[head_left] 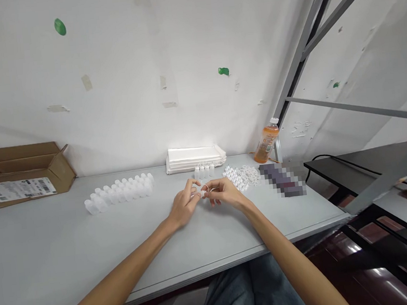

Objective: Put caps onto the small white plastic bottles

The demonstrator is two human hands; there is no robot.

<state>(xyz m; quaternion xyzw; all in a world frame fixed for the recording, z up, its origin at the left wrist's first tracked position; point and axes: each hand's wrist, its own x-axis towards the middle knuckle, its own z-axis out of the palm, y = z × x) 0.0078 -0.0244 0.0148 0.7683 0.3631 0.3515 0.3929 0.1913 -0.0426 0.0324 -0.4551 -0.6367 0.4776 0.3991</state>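
Close together over the middle of the table, both my hands work on one small white piece. My left hand is closed around a small white bottle, mostly hidden by the fingers. My right hand pinches a thin white loop of cord at the bottle's end. Just behind the hands stand several small white bottles. To the right lie a cluster of small white caps and a heap of white cord loops.
Rows of white translucent bottles stand on the left. Further left is an open cardboard box. Flat white packaging is stacked against the wall. An orange drink bottle and a blurred dark object are at right, near a metal frame.
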